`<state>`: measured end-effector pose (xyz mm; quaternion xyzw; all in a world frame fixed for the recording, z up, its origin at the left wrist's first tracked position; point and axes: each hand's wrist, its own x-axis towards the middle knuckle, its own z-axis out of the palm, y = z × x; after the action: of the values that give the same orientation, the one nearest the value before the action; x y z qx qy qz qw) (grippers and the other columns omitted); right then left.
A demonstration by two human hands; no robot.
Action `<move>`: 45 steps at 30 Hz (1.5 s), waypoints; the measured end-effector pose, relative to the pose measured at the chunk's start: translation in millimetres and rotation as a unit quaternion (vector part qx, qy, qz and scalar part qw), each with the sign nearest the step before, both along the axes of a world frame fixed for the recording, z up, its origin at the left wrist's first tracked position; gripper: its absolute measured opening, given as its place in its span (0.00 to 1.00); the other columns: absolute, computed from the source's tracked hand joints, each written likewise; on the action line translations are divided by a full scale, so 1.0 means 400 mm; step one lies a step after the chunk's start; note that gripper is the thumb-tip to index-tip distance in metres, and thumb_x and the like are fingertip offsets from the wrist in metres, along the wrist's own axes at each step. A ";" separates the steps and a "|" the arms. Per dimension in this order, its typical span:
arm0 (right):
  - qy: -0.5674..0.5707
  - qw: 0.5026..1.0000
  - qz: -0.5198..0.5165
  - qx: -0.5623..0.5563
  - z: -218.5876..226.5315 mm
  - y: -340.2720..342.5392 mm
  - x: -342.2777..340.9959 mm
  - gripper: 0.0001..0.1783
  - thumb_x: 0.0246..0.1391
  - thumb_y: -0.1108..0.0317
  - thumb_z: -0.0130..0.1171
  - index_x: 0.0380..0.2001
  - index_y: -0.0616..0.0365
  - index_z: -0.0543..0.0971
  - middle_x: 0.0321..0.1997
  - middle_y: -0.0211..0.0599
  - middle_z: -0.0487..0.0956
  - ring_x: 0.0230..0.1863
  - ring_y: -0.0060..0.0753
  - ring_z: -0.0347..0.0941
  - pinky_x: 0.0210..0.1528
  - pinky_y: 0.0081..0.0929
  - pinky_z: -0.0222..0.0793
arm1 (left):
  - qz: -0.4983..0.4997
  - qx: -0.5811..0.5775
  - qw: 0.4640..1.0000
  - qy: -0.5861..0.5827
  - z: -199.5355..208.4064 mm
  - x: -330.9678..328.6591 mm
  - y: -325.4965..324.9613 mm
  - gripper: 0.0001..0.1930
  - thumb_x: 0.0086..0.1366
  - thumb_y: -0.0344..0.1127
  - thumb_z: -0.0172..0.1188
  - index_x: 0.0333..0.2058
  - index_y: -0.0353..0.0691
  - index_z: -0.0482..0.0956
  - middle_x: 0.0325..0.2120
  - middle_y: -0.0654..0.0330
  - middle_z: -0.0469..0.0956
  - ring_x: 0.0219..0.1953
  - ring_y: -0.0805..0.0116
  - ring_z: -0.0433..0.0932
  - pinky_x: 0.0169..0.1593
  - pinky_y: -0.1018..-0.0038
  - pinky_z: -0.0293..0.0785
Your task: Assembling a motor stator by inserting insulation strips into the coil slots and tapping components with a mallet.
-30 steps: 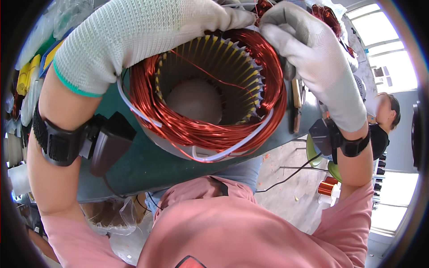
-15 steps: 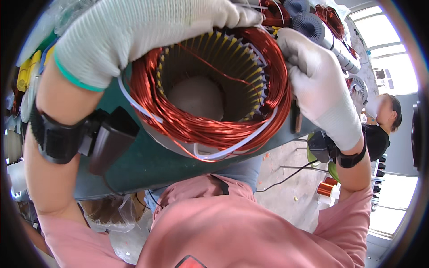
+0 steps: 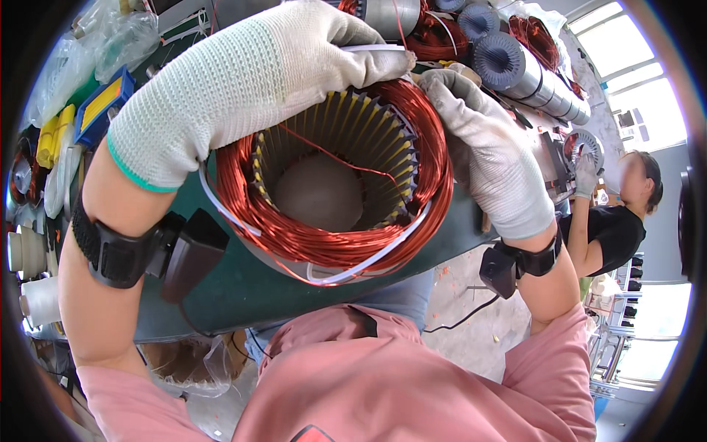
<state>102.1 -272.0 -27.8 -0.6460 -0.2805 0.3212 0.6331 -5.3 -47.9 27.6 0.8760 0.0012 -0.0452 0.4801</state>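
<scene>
A motor stator with a thick ring of copper winding lies on the green bench, its slotted core facing up. A white tie band runs around the near side of the coil. My left hand, in a white knit glove, reaches over the top of the coil and pinches the end of the white band at the far rim. My right hand, in a grey-white glove, grips the right side of the winding. Both wrists wear black straps.
More wound stators and grey cores stand at the back right of the bench. Yellow and blue parts and plastic bags lie at the left. Another person in a black top works at the right.
My right hand slid from the top right of the coil down onto its right side. My left hand stayed over the top rim. The stator sits lower and more central in view.
</scene>
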 end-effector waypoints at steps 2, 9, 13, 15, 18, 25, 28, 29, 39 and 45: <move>-0.018 0.999 -0.041 -0.017 -0.007 0.011 -0.006 0.17 0.70 0.55 0.60 0.50 0.56 0.80 0.38 0.20 0.80 0.37 0.10 0.72 0.40 0.14 0.67 | 0.000 -0.012 0.999 0.039 0.009 0.007 0.004 0.23 0.75 0.52 0.58 0.46 0.33 0.84 0.25 0.66 0.77 0.29 0.79 0.70 0.36 0.75 0.70; -0.252 0.963 -0.054 -0.083 0.017 0.037 -0.015 0.20 0.72 0.57 0.56 0.49 0.66 0.80 0.38 0.27 0.80 0.37 0.16 0.72 0.43 0.18 0.70 | 0.076 0.077 0.994 -0.029 0.002 0.000 -0.048 0.24 0.74 0.52 0.58 0.45 0.33 0.85 0.22 0.68 0.74 0.26 0.82 0.68 0.31 0.77 0.66; -0.222 0.963 -0.034 -0.147 0.035 0.010 -0.011 0.21 0.71 0.59 0.58 0.53 0.69 0.77 0.45 0.30 0.81 0.45 0.16 0.74 0.53 0.18 0.70 | 0.057 0.065 0.996 -0.002 -0.006 -0.008 -0.036 0.24 0.74 0.52 0.58 0.46 0.32 0.85 0.22 0.66 0.76 0.27 0.80 0.71 0.33 0.77 0.69; -0.273 0.949 -0.044 -0.149 0.035 -0.001 -0.014 0.16 0.71 0.64 0.55 0.50 0.68 0.78 0.45 0.29 0.80 0.46 0.17 0.74 0.54 0.19 0.69 | 0.065 0.079 0.994 -0.032 -0.007 -0.015 -0.032 0.24 0.74 0.52 0.58 0.46 0.31 0.85 0.22 0.64 0.77 0.27 0.80 0.72 0.34 0.76 0.70; -0.444 0.880 -0.016 -0.169 0.038 0.001 -0.015 0.12 0.70 0.69 0.52 0.49 0.68 0.77 0.45 0.30 0.80 0.46 0.18 0.73 0.54 0.20 0.68 | 0.067 0.034 0.994 0.073 0.014 0.011 -0.020 0.25 0.74 0.52 0.58 0.46 0.31 0.85 0.21 0.65 0.76 0.26 0.80 0.72 0.33 0.76 0.70; -0.530 0.827 0.015 -0.189 0.064 0.026 -0.004 0.09 0.68 0.73 0.51 0.46 0.66 0.77 0.41 0.33 0.80 0.43 0.21 0.73 0.51 0.21 0.68 | 0.048 0.072 0.996 0.034 0.010 -0.016 -0.018 0.25 0.73 0.52 0.60 0.46 0.32 0.85 0.20 0.64 0.76 0.25 0.80 0.73 0.32 0.76 0.70; -0.575 0.797 0.009 -0.184 0.058 0.018 -0.007 0.08 0.66 0.76 0.52 0.44 0.66 0.76 0.38 0.36 0.79 0.40 0.25 0.74 0.49 0.22 0.70 | 0.036 0.075 0.996 0.011 0.016 -0.021 -0.017 0.24 0.72 0.52 0.60 0.46 0.32 0.85 0.20 0.65 0.77 0.25 0.80 0.73 0.32 0.76 0.70; -0.586 0.788 0.002 -0.191 0.054 0.012 -0.010 0.08 0.65 0.77 0.52 0.44 0.66 0.76 0.38 0.36 0.79 0.40 0.26 0.74 0.48 0.23 0.70 | 0.050 0.081 0.995 0.028 0.018 -0.015 -0.019 0.24 0.72 0.52 0.60 0.46 0.32 0.85 0.21 0.65 0.77 0.25 0.79 0.73 0.32 0.75 0.70; -0.555 0.826 0.024 -0.095 0.060 -0.019 -0.027 0.07 0.60 0.76 0.57 0.41 0.62 0.77 0.34 0.46 0.79 0.34 0.51 0.78 0.39 0.35 0.74 | 0.046 0.150 0.955 -0.252 -0.064 0.013 -0.006 0.20 0.75 0.46 0.55 0.40 0.30 0.80 0.25 0.45 0.76 0.29 0.57 0.78 0.40 0.61 0.73; -0.265 0.951 -0.068 0.141 0.142 -0.014 -0.083 0.25 0.60 0.67 0.64 0.59 0.63 0.75 0.48 0.31 0.79 0.44 0.19 0.73 0.47 0.17 0.71 | 0.091 0.000 0.986 -0.143 0.057 -0.101 -0.074 0.16 0.74 0.46 0.56 0.40 0.40 0.84 0.20 0.70 0.76 0.21 0.85 0.71 0.25 0.83 0.63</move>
<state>68.7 -277.6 29.1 -0.6295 -0.4363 0.0519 0.6408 -45.7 -77.5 50.2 0.8697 0.0127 0.1242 0.4774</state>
